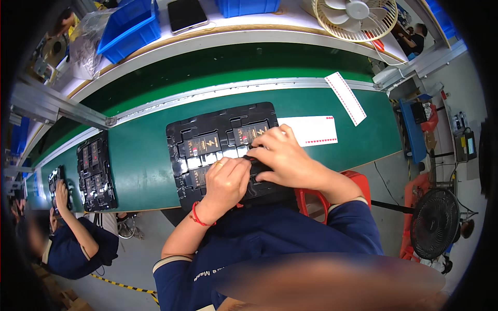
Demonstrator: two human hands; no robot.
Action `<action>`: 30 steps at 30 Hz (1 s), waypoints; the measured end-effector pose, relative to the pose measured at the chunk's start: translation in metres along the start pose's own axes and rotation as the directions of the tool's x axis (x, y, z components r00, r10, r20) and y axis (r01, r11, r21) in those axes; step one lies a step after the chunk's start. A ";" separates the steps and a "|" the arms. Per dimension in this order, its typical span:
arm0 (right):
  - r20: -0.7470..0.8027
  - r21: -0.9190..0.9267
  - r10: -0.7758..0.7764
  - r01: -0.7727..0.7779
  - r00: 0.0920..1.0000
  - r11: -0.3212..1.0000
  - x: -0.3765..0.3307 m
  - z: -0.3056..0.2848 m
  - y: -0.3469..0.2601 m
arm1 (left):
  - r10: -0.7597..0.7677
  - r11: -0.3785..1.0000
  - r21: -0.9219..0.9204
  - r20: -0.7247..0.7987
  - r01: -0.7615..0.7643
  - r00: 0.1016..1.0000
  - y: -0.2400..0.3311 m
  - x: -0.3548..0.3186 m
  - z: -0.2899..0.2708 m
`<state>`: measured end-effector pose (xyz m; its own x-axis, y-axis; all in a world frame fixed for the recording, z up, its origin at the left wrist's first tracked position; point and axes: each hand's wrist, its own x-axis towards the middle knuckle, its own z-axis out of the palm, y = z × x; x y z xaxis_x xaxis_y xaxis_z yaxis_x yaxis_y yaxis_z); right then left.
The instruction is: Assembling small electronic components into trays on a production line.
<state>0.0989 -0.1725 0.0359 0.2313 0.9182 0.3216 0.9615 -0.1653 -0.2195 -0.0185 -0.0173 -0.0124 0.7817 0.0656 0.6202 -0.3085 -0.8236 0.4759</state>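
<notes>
A black moulded plastic tray (223,112) lies on the green worktop in front of me. Flat black batteries sit in its pockets: one at the far left (201,145), one at the far right (250,133), and one at the near left (196,178), partly behind my wrist. My left hand (226,181), fingers curled together, is over the tray's near middle. Close beside it, my right hand (284,158) bends its fingers down over the near right pocket, thumb low. Both sets of fingertips meet around there; what they grip is hidden.
White sheets with red marks lie right of the tray, one partly under it (321,132) and one farther off (346,98). Another loaded tray (97,171) is to the left, near a co-worker's hand (61,194). A shelf holds blue bins (132,31), a phone (187,15) and a fan (357,10).
</notes>
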 end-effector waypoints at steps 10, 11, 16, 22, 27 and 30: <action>-0.352 -0.172 0.712 -0.790 0.607 0.588 -0.132 0.018 0.156 | 0.025 0.998 0.045 0.151 -0.032 0.988 0.008 -0.016 0.007; -0.317 -0.176 0.748 -0.811 0.583 0.558 -0.133 0.019 0.157 | 0.021 0.998 0.050 0.157 -0.029 0.987 0.008 -0.017 0.007; -0.240 -0.101 0.787 -0.821 0.569 0.563 -0.136 0.023 0.169 | 0.028 0.998 0.046 0.155 -0.036 0.988 0.007 -0.016 0.008; -0.269 0.047 0.735 -0.753 0.623 0.656 -0.143 0.027 0.178 | 0.034 0.998 0.038 0.164 -0.041 0.986 0.005 -0.017 0.007; -0.078 0.301 0.816 -0.767 0.573 0.567 -0.155 0.024 0.179 | -0.049 0.999 0.029 0.111 0.046 0.993 0.008 -0.018 -0.009; 0.062 0.628 0.779 -0.631 0.624 0.456 -0.176 0.015 0.190 | -0.133 0.988 0.075 0.005 0.132 0.991 -0.003 -0.024 -0.033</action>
<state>0.2391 -0.3604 -0.0763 0.8840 0.4666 -0.0272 0.1990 -0.4284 -0.8814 -0.0545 0.0023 -0.0086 0.8183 0.1718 0.5485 -0.1611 -0.8475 0.5058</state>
